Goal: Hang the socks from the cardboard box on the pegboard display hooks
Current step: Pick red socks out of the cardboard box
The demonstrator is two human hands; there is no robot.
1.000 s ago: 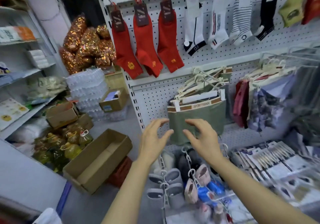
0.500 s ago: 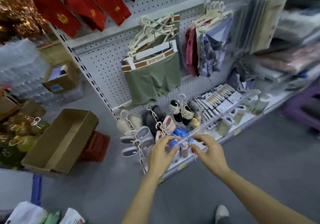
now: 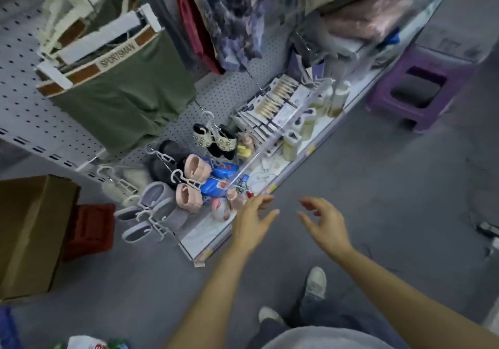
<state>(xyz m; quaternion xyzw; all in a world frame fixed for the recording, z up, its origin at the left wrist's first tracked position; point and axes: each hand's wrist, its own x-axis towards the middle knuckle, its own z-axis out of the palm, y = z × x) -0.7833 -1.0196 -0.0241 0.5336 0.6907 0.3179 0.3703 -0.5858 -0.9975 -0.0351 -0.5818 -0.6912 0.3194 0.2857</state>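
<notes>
**Reaching empty-handed, no sock in hand**

Hovering over the floor by the bottom shelf, the left hand (image 3: pixel 253 220) and right hand (image 3: pixel 325 220) hold nothing, fingers loosely spread. Cardboard box (image 3: pixel 29 230) sits well left; its contents aren't visible. Pegboard (image 3: pixel 24 111) stands above; another hanging seemingly remains.

Green shorts (image 3: pixel 121 97) hang above slippers (image 3: pixel 193 184) — purple stool (image 3: pixel 418 89) apart.
</notes>
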